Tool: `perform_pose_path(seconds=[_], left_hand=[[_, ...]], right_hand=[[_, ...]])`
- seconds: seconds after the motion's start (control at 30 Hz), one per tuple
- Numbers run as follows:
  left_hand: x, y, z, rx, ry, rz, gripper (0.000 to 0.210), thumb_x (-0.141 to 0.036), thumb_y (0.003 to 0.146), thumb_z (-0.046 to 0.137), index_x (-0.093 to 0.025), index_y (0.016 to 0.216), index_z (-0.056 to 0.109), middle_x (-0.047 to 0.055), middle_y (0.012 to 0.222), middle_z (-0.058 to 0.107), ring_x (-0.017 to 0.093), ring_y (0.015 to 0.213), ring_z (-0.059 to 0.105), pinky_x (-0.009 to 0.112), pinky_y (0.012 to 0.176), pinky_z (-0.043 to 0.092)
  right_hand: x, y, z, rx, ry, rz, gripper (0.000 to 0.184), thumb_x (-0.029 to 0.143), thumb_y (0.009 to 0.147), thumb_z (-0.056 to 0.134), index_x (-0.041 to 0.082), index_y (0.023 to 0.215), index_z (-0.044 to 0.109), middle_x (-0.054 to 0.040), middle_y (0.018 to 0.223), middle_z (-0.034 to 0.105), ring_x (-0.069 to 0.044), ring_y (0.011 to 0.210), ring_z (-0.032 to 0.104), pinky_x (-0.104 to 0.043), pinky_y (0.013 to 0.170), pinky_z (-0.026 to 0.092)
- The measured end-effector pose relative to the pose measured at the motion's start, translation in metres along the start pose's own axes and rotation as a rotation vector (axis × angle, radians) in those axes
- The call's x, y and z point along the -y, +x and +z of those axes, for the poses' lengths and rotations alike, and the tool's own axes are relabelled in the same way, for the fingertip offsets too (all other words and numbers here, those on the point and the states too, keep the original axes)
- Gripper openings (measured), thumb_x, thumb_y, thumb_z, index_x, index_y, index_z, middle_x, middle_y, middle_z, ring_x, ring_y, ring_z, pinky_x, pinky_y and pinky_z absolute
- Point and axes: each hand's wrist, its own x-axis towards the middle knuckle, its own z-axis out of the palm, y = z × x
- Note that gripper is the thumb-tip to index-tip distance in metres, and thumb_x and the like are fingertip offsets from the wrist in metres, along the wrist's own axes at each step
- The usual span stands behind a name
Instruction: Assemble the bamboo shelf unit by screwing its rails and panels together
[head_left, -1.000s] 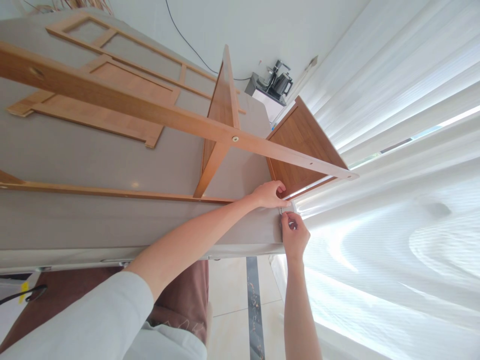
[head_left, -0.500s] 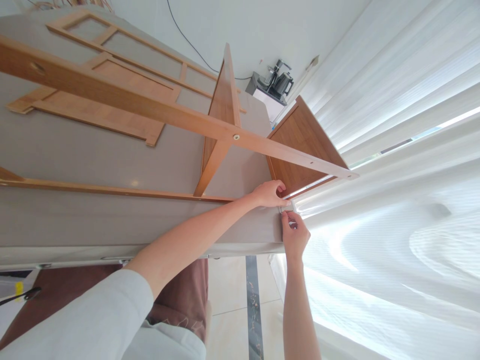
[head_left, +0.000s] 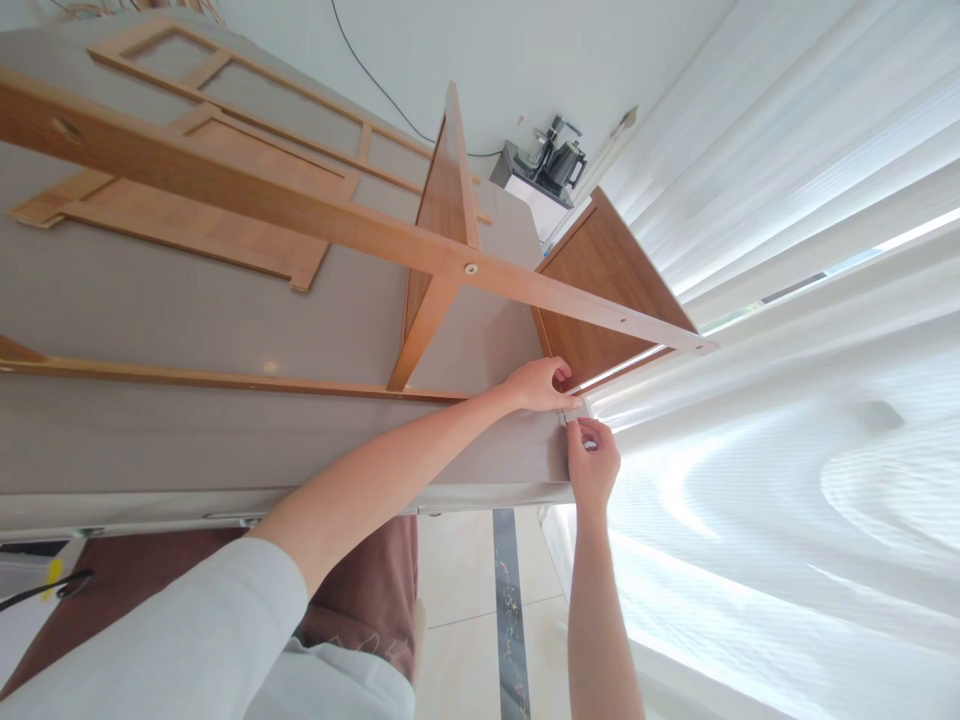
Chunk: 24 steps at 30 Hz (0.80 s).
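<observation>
A wooden shelf frame lies on its side on the table, its upper rail (head_left: 360, 232) running across the view and its lower rail (head_left: 225, 378) along the table. At its right end stands a brown wooden end panel (head_left: 600, 290). My left hand (head_left: 541, 385) curls round the lower corner where rail and panel meet, thumb and fingers on the wood. Just below, my right hand (head_left: 594, 458) pinches a thin dark rod (head_left: 565, 419) at that corner; most of the rod is hidden by the fingers. A middle shelf panel (head_left: 450, 180) stands upright between the rails.
A flat panel (head_left: 217, 190) and a ladder-like frame (head_left: 292, 125) lie farther back on the grey table (head_left: 337, 440). A kettle (head_left: 564, 168) stands on a small cabinet beyond. White curtains (head_left: 787, 440) hang close on the right.
My right hand has shifted slightly to the right and turned a little, its pinch still at the corner. My left hand stays on the frame's corner.
</observation>
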Motion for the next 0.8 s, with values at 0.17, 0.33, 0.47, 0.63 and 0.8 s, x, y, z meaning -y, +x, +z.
perform_pose_path(seconds=[0.17,0.33,0.47,0.63,0.8], left_hand=[[0.001,0.0009,0.0006,0.002,-0.005,-0.007,0.057,-0.052,0.069,0.078,-0.021,0.113,0.058,0.003,0.125,0.067,0.022,0.104,0.067,0.029,0.083,0.053],[0.0,0.0007,-0.0001,0.008,-0.002,-0.013,0.059,-0.053,0.069,0.078,-0.021,0.114,0.058,0.003,0.125,0.067,0.022,0.105,0.067,0.031,0.084,0.053],[-0.0006,0.0008,0.0001,0.004,0.009,-0.025,0.057,-0.052,0.069,0.078,-0.022,0.113,0.058,0.003,0.124,0.067,0.022,0.109,0.066,0.031,0.088,0.052],[-0.0006,0.0005,0.0002,-0.001,0.011,-0.026,0.056,-0.051,0.069,0.079,-0.022,0.113,0.058,0.003,0.123,0.068,0.022,0.109,0.066,0.031,0.088,0.053],[-0.0019,-0.0009,-0.0005,0.004,0.018,-0.02,0.054,-0.051,0.071,0.078,-0.023,0.113,0.058,0.002,0.125,0.067,0.022,0.111,0.065,0.03,0.088,0.052]], right_hand=[[0.0006,-0.0047,0.0024,-0.023,-0.042,-0.079,0.03,0.05,0.086,0.059,0.021,0.093,0.065,-0.0048,0.097,0.072,-0.015,0.073,0.06,-0.029,0.072,0.044],[0.0011,-0.0053,0.0047,-0.033,-0.064,-0.126,0.028,0.048,0.088,0.057,0.021,0.09,0.064,-0.0052,0.099,0.071,-0.015,0.073,0.058,-0.029,0.07,0.043],[-0.0007,-0.0047,0.0049,-0.04,-0.074,-0.13,0.027,0.047,0.087,0.058,0.021,0.09,0.064,-0.0043,0.097,0.071,-0.014,0.071,0.058,-0.028,0.069,0.043],[-0.0011,-0.0052,0.0035,-0.037,-0.088,-0.14,0.026,0.047,0.088,0.057,0.021,0.089,0.064,-0.0041,0.098,0.071,-0.014,0.072,0.058,-0.028,0.07,0.044],[-0.0012,-0.0053,0.0033,-0.037,-0.098,-0.153,0.026,0.047,0.089,0.057,0.022,0.09,0.064,-0.0034,0.095,0.071,-0.015,0.071,0.059,-0.028,0.069,0.044]])
